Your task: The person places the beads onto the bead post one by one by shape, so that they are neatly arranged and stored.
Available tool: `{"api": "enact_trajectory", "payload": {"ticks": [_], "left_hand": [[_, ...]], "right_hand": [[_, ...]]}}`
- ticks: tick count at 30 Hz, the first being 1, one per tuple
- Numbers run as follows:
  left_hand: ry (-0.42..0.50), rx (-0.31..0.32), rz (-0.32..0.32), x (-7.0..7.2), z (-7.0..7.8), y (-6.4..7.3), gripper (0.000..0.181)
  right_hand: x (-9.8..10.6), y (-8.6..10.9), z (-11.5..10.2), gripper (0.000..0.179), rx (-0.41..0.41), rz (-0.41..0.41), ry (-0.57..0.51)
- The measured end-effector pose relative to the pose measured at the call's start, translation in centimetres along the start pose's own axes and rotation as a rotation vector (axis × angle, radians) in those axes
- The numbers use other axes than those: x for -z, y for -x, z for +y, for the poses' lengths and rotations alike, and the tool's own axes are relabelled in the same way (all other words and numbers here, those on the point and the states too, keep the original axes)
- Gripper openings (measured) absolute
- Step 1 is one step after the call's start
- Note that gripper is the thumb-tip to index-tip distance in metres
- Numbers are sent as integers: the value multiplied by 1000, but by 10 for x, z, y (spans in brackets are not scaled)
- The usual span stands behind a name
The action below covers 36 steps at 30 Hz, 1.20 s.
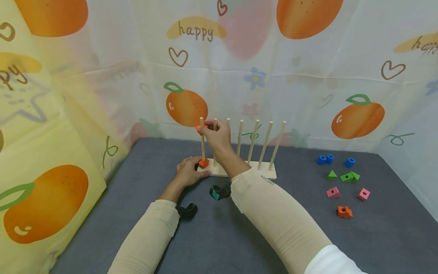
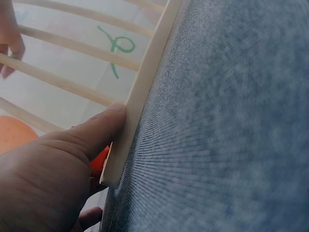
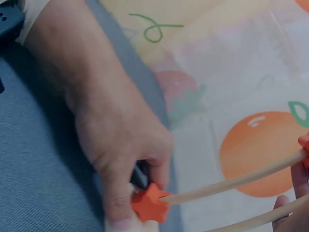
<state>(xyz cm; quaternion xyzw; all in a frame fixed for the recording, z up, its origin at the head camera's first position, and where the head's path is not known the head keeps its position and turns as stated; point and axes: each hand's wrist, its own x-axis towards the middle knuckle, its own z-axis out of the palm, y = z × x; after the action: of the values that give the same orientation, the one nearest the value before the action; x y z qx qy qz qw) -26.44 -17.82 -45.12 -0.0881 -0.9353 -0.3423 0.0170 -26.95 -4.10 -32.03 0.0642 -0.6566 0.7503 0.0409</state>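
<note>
The left hand (image 1: 187, 171) grips the pale wooden base (image 1: 218, 171), apparently steadying it; the right hand (image 1: 218, 137) pinches an orange star-shaped block (image 1: 199, 129) near the leftmost wooden peg's (image 1: 203, 146) top, above a matching orange star (image 1: 204, 163)

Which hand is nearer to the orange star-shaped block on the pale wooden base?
Left. The left hand is beside the block, holding the base; the right hand is higher, near its wooden peg.

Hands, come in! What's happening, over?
Left hand grips wooden base. Right hand holds orange star high on leftmost peg. Lower star at bottom; nothing between them.
</note>
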Motion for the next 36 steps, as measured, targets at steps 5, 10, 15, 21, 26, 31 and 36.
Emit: {"api": "enact_trajectory", "payload": {"ticks": [5, 10, 15, 21, 26, 31, 36], "left_hand": [[0, -3, 10, 0, 1, -1, 61], [7, -9, 12, 0, -1, -1, 61], [7, -14, 13, 0, -1, 1, 62], [1, -13, 13, 1, 0, 2, 61], [-1, -9, 11, 1, 2, 1, 62], [-18, -8, 9, 1, 2, 1, 65], [-24, -5, 18, 0, 1, 1, 58]], "right_hand": [[0, 0, 13, 17, -34, 20, 4], [0, 1, 23, 13, -43, 8, -9], [2, 4, 35, 15, -54, -8, -40], [5, 7, 51, 16, -68, -21, 18], [7, 8, 64, 16, -59, -25, 60], [9, 10, 74, 17, -81, -22, 103], [10, 12, 82, 19, -73, -9, 140]]}}
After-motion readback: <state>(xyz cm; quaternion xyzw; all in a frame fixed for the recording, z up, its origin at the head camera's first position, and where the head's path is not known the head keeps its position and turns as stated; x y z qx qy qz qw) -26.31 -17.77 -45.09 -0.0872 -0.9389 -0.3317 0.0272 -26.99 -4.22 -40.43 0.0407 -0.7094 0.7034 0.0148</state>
